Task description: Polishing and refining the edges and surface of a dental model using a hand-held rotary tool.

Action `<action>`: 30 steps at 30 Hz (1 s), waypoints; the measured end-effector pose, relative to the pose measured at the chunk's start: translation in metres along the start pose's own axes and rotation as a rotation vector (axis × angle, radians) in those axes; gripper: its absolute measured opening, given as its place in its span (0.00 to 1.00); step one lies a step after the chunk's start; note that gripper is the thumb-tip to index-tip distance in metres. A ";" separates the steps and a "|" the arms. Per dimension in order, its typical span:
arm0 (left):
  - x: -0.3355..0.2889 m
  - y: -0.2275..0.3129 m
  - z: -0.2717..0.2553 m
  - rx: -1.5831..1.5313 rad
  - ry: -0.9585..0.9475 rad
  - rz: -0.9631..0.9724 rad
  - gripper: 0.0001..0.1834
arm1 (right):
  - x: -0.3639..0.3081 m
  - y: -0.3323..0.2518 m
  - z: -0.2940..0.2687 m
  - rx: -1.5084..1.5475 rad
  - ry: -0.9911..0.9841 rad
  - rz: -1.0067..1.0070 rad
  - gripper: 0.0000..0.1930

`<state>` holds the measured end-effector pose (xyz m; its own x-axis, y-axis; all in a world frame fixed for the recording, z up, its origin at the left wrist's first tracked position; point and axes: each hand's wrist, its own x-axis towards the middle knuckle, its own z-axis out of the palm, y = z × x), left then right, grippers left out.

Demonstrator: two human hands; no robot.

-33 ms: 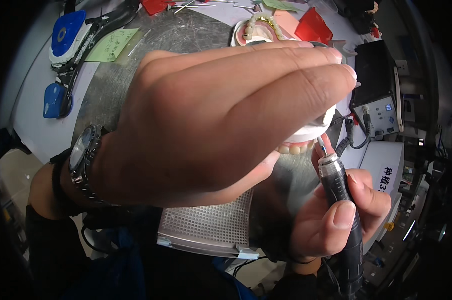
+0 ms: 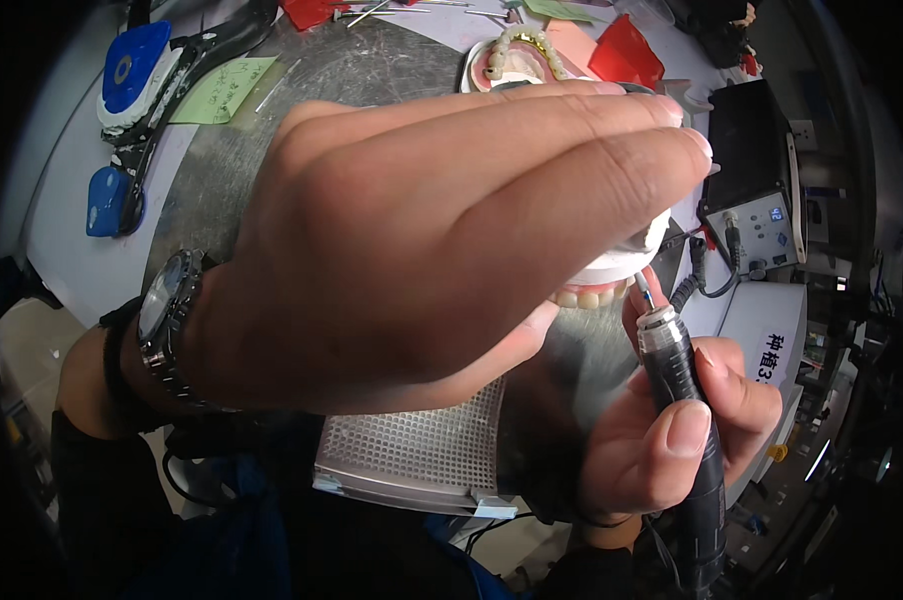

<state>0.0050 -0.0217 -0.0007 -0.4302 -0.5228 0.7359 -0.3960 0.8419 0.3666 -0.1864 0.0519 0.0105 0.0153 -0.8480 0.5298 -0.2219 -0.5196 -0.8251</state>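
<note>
My left hand (image 2: 422, 240), with a wristwatch (image 2: 169, 305) on its wrist, is closed around a white plaster dental model (image 2: 612, 268) with pink gum and a row of teeth (image 2: 584, 299). Most of the model is hidden behind the fingers. In my right hand (image 2: 662, 440) is a black dental handpiece (image 2: 684, 375), gripped like a pen and pointing upward. Its thin bur (image 2: 644, 288) reaches the model's edge beside the teeth; whether it touches cannot be made out.
Behind my left hand lies another dental model (image 2: 492, 72) near a red sheet (image 2: 627, 52). A black control box (image 2: 757, 170) with a coiled cable (image 2: 707, 285) stands at the right. A perforated metal grille (image 2: 412, 445) is below my hands. Blue-padded gear (image 2: 137, 65) and a green note (image 2: 222, 90) lie far left.
The lit reading on the control box differs. My hands, the model and the handpiece show no clear movement.
</note>
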 end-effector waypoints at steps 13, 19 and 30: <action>0.001 0.004 0.001 0.014 0.003 -0.026 0.38 | 0.000 -0.004 -0.001 -0.022 -0.005 0.039 0.15; 0.003 0.006 -0.003 0.003 -0.034 -0.039 0.38 | 0.002 0.002 -0.012 0.062 -0.082 0.024 0.15; -0.004 0.003 -0.002 -0.147 0.040 -0.050 0.40 | 0.003 0.011 -0.006 -0.113 0.062 -0.040 0.29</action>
<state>0.0078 -0.0169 -0.0016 -0.3787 -0.5614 0.7358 -0.2921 0.8269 0.4806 -0.1943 0.0441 0.0047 -0.0332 -0.8166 0.5762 -0.3313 -0.5349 -0.7772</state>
